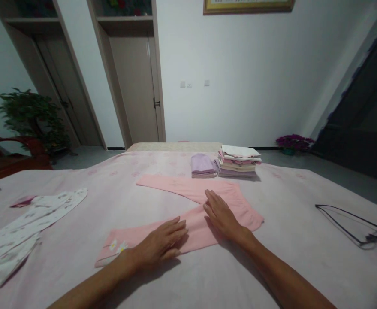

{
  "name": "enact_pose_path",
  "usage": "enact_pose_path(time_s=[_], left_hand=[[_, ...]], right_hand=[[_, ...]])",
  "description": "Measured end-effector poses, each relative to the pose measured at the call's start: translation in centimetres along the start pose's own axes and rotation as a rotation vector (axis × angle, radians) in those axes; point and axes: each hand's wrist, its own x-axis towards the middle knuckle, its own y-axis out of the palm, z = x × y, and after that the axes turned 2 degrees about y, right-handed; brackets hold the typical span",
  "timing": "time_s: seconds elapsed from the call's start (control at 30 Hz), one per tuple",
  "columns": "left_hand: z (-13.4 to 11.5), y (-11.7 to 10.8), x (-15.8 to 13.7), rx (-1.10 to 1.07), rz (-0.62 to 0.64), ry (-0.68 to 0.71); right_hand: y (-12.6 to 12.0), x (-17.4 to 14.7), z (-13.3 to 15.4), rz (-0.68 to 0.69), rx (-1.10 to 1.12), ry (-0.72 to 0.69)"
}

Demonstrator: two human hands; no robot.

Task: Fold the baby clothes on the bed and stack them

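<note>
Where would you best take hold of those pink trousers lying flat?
Probably by the waistband of the pink trousers, coming from the right: that wide edge lies uncovered, while the left hand and right hand are over fabric farther left.

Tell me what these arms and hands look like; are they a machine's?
No, they are a person's. The left hand and right hand are bare: no gloves, rings or watch show. The left forearm and right forearm are slim and tapering, with no sleeves or cables in view.
</note>
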Motion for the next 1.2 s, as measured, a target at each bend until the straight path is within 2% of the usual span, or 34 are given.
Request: enact_pose_path(time_s=[0.07,0.17,0.27,0.4,0.47,0.53,0.63,0.7,0.77,0.83,0.97,1.1,1.2], left_hand=[[-0.1,1.3,-0.1,0.035,0.049,0.003],[-0.4,1.7,-0.5,0.053,0.133,0.003],[-1.1,1.0,-0.9,0.042,0.179,0.014],[-1.6,0.2,-2.0,-0.007,0.142,0.045],[-1.3,0.3,-2.9,-0.091,0.07,0.058],[-0.6,0.6,-3.6,-0.213,-0.055,0.002],[0.7,0.9,-3.8,-0.299,-0.163,-0.101],[1.2,0.9,-3.4,-0.228,-0.103,-0.093],[1.4,0.7,-3.1,-0.097,0.002,-0.081],[1.3,0.3,-3.2,0.024,0.101,-0.102],[1.3,-0.5,-4.8,0.176,0.189,-0.173],[1.9,-0.9,-7.1,0.262,0.182,-0.232],[2.3,-0.9,-8.1,0.3,0.16,-0.265]], right_hand=[[0.3,-1.1,-2.4,0.146,-0.145,0.103],[0.0,-2.8,-5.7,0.311,-0.274,0.24],[-1.2,-3.9,-8.6,0.369,-0.355,0.28],[-2.8,-4.5,-11.0,0.361,-0.418,0.34],[-3.4,-4.3,-10.9,0.342,-0.443,0.384],[-3.5,-3.8,-9.7,0.305,-0.46,0.414],[-2.9,-3.1,-6.3,0.271,-0.406,0.28],[-1.9,-2.8,-3.7,0.287,-0.328,0.138],[-0.8,-2.8,-1.7,0.31,-0.267,0.103],[0.0,-3.0,-0.9,0.349,-0.234,0.12],[-0.1,-3.6,-2.9,0.384,-0.247,0.198],[-1.5,-3.8,-5.7,0.416,-0.307,0.311],[-2.0,-3.5,-5.7,0.445,-0.338,0.368]])
